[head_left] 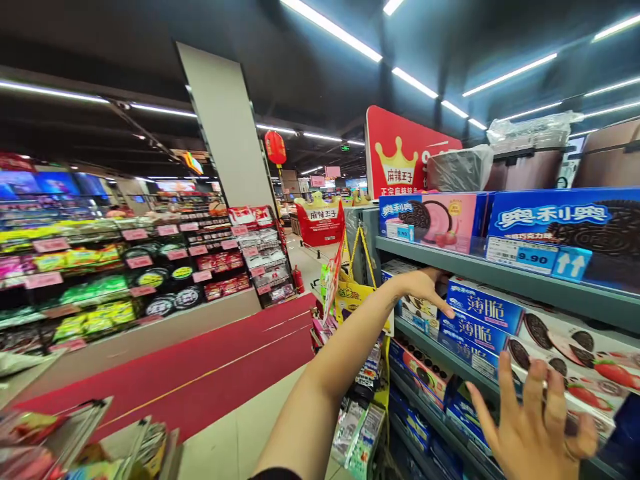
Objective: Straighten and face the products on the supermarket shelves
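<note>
My left hand (424,285) reaches far out to the grey shelf (500,279), its fingers stretched over a stack of cookie boxes (414,308) beside the blue boxes (483,308); nothing is gripped. My right hand (535,427) hovers lower and nearer with fingers spread, just in front of the white strawberry cookie boxes (575,353), holding nothing. More blue and pink cookie boxes (435,220) stand on the top shelf.
A price tag reading 9.90 (523,255) sits on the shelf edge. Yellow bags (353,293) hang at the shelf's end. A red carpet (210,373) crosses the aisle. Snack shelves (100,280) line the left, a pillar (225,127) stands behind, and packaged goods (75,447) lie bottom left.
</note>
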`<act>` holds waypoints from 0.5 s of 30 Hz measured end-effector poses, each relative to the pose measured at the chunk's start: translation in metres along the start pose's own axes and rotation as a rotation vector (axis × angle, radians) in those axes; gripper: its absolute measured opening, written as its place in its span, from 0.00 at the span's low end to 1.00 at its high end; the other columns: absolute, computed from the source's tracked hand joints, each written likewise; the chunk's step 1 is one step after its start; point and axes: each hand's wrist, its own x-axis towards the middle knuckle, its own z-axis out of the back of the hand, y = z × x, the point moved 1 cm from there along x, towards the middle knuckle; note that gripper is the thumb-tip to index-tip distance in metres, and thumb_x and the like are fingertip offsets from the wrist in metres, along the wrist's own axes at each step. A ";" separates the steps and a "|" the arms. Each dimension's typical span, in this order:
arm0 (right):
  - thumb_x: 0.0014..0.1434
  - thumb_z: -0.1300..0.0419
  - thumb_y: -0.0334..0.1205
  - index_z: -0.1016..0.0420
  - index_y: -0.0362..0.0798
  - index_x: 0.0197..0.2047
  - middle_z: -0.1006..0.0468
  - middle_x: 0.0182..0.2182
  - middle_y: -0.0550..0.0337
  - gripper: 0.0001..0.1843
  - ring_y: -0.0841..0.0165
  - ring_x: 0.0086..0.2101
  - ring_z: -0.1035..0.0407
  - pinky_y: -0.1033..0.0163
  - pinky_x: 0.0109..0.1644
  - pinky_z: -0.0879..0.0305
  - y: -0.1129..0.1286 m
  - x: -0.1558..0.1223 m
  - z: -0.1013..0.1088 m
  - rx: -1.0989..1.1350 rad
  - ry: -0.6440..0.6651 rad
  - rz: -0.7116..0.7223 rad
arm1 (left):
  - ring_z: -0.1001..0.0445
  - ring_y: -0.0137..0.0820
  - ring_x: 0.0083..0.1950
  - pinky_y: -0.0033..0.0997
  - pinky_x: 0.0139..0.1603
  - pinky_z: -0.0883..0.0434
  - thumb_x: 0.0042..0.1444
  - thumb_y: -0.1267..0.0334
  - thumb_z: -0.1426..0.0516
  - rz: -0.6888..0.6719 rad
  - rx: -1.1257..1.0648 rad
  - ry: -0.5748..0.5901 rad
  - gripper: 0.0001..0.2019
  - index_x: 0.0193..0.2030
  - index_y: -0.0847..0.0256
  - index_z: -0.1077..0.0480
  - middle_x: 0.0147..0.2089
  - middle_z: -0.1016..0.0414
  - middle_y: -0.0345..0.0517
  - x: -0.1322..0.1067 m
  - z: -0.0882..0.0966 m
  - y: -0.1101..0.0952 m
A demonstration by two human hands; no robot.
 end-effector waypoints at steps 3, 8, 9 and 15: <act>0.65 0.49 0.56 0.49 0.44 0.72 0.50 0.68 0.35 0.39 0.43 0.66 0.54 0.31 0.62 0.58 -0.003 0.013 0.002 0.024 -0.048 -0.006 | 0.33 0.46 0.65 0.42 0.64 0.34 0.35 0.57 0.27 0.032 0.003 0.017 0.49 0.66 0.60 0.39 0.64 0.32 0.53 0.001 -0.003 -0.004; 0.64 0.48 0.56 0.57 0.47 0.74 0.57 0.69 0.35 0.42 0.37 0.65 0.54 0.25 0.57 0.54 0.004 0.031 0.010 0.081 -0.029 -0.107 | 0.34 0.46 0.65 0.40 0.67 0.37 0.33 0.55 0.27 0.021 0.054 -0.022 0.49 0.65 0.61 0.37 0.65 0.33 0.52 0.003 -0.001 -0.007; 0.63 0.46 0.56 0.59 0.47 0.74 0.60 0.70 0.35 0.44 0.35 0.65 0.55 0.25 0.57 0.53 0.006 0.030 0.013 0.068 -0.038 -0.111 | 0.33 0.46 0.65 0.40 0.67 0.38 0.33 0.55 0.27 0.025 0.065 -0.025 0.48 0.64 0.61 0.37 0.65 0.32 0.52 0.002 0.001 -0.005; 0.53 0.36 0.58 0.64 0.50 0.75 0.74 0.71 0.41 0.57 0.28 0.65 0.61 0.24 0.56 0.53 -0.004 -0.006 0.037 0.010 -0.155 -0.071 | 0.26 0.41 0.54 0.38 0.57 0.30 0.48 0.65 0.44 0.251 0.103 -0.248 0.23 0.53 0.65 0.27 0.54 0.23 0.50 -0.009 0.017 0.024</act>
